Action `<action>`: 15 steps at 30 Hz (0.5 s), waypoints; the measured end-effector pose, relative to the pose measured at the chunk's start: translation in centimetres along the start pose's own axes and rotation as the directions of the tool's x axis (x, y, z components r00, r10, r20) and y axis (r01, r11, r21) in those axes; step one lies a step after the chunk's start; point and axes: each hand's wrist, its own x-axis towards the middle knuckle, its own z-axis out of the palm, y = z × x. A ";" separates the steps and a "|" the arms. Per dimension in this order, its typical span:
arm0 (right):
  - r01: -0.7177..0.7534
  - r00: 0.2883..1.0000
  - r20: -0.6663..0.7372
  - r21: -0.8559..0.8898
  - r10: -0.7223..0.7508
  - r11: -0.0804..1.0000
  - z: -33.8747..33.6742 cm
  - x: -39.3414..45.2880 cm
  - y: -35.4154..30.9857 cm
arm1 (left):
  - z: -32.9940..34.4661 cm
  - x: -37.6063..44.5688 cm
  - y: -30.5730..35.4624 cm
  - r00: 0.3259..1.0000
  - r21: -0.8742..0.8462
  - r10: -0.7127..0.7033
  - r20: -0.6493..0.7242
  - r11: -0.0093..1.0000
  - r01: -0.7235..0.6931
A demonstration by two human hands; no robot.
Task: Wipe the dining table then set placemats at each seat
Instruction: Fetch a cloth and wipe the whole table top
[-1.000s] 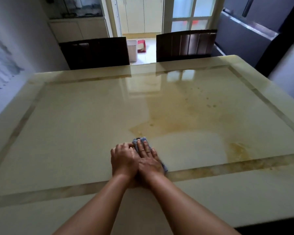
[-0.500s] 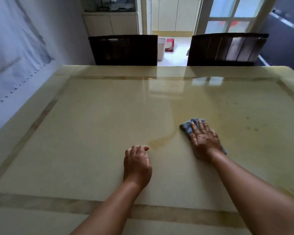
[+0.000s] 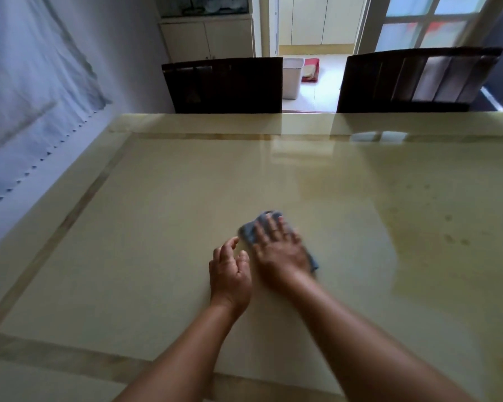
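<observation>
A glossy cream dining table (image 3: 145, 256) fills the view, with a darker yellowish wet patch on its right half. A small blue-grey cloth (image 3: 251, 230) lies flat near the middle. My right hand (image 3: 279, 250) presses on it with straight, spread fingers, and most of the cloth is hidden under the palm. My left hand (image 3: 230, 271) rests on the table just left of the right hand, fingers loosely curled, holding nothing. No placemat is in view.
Two dark wooden chairs (image 3: 224, 84) (image 3: 415, 79) stand at the table's far edge. A wall with a pale hanging sheet (image 3: 32, 91) runs along the left side. Behind the chairs are a white bin (image 3: 292, 78), a cabinet and a doorway.
My right hand slid the cloth right and away from the left hand, then back left until it is beside the left hand again. The left hand stayed in place on the table.
</observation>
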 end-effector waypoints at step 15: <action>-0.033 0.999 -0.022 -0.016 0.032 0.999 -4.2 2.1 9.7 | 2.5 2.3 2.0 0.993 0.264 0.010 0.117 0.964 -0.041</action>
